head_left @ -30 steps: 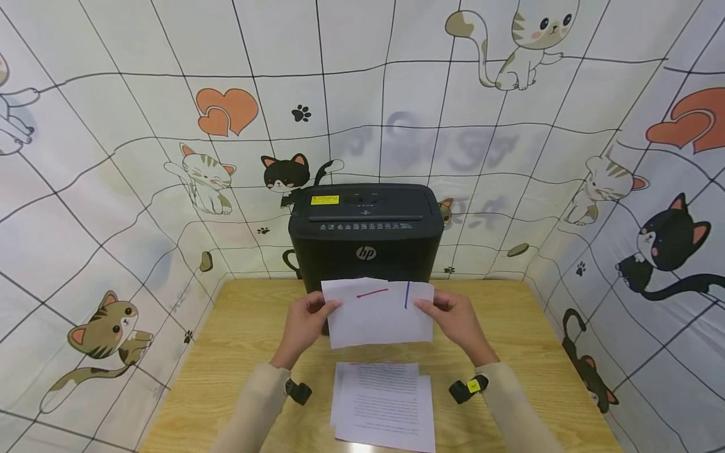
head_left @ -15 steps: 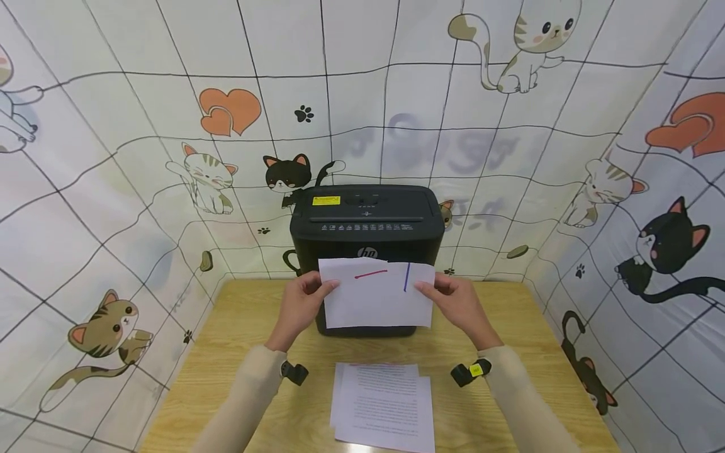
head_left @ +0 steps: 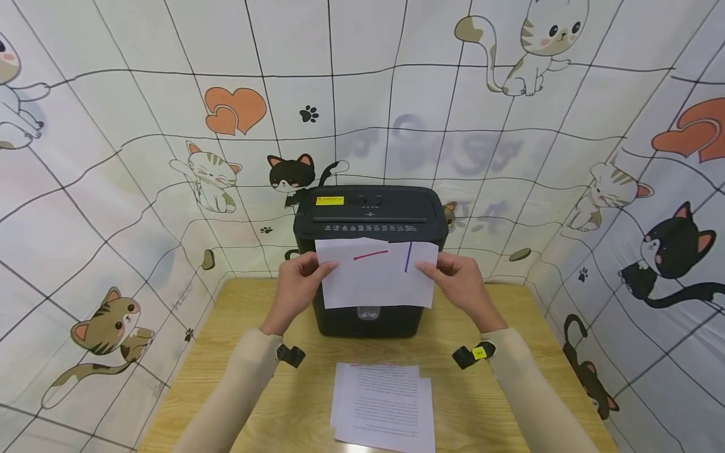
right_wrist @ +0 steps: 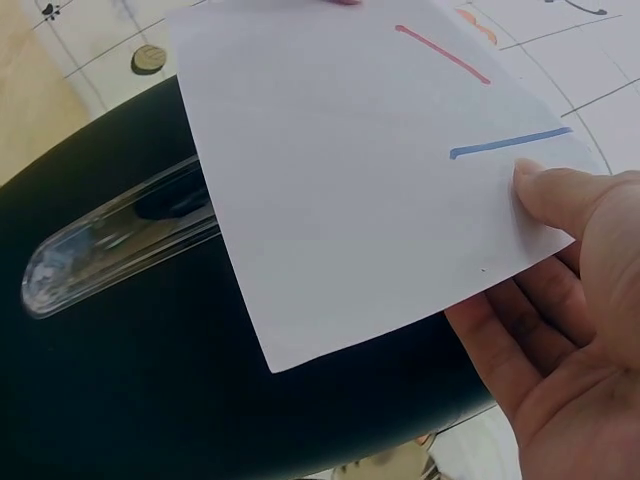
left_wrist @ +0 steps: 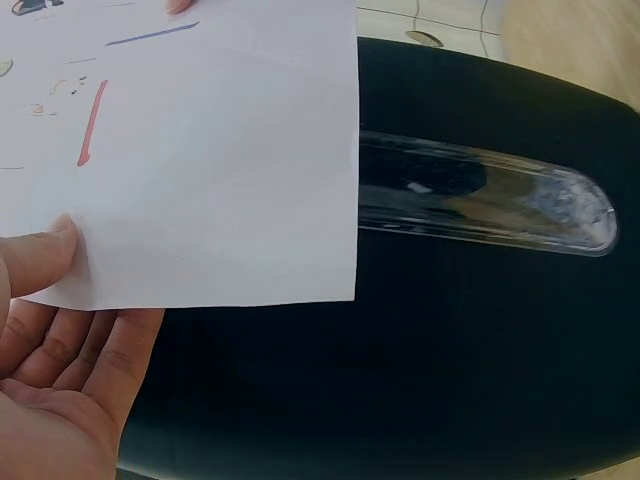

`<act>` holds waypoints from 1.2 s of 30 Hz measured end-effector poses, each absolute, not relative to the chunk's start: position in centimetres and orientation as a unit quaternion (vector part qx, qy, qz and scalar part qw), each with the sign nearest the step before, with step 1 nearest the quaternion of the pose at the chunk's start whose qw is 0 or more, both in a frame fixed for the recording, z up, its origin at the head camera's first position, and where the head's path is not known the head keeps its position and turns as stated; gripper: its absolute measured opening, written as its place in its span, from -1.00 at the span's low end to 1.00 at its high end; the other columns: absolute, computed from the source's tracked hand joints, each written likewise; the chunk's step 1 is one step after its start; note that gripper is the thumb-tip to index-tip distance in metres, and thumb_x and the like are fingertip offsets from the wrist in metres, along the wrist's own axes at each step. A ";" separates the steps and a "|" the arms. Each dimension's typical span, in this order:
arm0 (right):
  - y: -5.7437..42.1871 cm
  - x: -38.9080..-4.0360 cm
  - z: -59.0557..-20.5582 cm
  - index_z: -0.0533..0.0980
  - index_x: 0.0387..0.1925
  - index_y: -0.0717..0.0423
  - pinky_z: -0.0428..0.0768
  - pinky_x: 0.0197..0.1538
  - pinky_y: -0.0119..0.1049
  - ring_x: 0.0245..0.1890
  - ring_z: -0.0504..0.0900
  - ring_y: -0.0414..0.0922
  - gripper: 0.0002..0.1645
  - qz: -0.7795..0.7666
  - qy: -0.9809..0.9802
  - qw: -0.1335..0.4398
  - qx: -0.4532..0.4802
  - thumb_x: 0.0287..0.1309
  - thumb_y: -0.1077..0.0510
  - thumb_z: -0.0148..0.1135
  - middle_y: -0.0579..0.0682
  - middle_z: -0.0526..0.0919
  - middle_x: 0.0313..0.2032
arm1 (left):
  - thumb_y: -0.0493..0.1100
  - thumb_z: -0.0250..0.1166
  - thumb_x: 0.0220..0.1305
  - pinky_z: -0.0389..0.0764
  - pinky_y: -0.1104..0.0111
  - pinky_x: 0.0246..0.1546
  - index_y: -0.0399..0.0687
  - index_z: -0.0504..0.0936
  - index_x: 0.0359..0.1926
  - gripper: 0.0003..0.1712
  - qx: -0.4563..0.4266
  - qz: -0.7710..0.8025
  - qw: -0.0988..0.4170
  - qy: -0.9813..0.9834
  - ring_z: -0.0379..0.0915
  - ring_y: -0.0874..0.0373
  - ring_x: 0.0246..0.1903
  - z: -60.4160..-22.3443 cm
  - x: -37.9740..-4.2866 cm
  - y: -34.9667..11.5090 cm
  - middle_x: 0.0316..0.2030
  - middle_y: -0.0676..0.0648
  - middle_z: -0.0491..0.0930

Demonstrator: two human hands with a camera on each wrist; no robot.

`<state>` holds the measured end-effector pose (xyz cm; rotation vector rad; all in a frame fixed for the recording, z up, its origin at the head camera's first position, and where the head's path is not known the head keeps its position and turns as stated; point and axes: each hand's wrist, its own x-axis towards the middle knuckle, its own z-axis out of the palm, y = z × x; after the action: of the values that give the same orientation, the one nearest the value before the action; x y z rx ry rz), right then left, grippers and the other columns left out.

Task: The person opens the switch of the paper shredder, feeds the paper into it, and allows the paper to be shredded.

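A white sheet of paper with one red and one blue pen stroke is stretched between both hands. My left hand pinches its left edge, thumb in front and fingers behind. On the opposite edge, my right hand pinches it the same way. Behind the sheet stands a black HP paper shredder, whose front is partly covered by the paper. The left wrist view shows the shredder's clear window beyond the paper's edge. Whether the paper touches the shredder, I cannot tell.
A small stack of printed sheets lies on the wooden table near its front edge. Cat-patterned sheeting surrounds the table at the back and sides. Each wrist wears a small black camera, the left one and the right one.
Both hands have raised the paper and moved it away from me, up over the shredder's front. The HP logo is now covered, and the lower front shows. The stack stays put.
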<state>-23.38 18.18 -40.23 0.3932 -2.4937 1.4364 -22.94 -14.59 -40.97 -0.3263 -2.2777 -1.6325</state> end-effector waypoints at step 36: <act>17.2 -26.7 -30.6 0.76 -0.12 -0.01 0.55 -0.13 -0.36 -0.25 0.64 -0.18 -0.53 0.515 -0.837 0.125 0.137 0.18 -0.27 0.43 -0.13 0.82 -0.24 | -0.04 0.48 0.28 0.58 0.49 -0.35 -0.17 0.79 -0.16 -0.72 -0.146 -0.558 0.221 -0.787 0.61 0.17 -0.39 -31.9 -26.1 -15.6 -0.29 -0.22 0.78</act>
<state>-26.74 17.24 -30.62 0.4004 -2.4391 1.4992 -26.10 -15.57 -31.92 -0.4025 -2.1755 -1.5413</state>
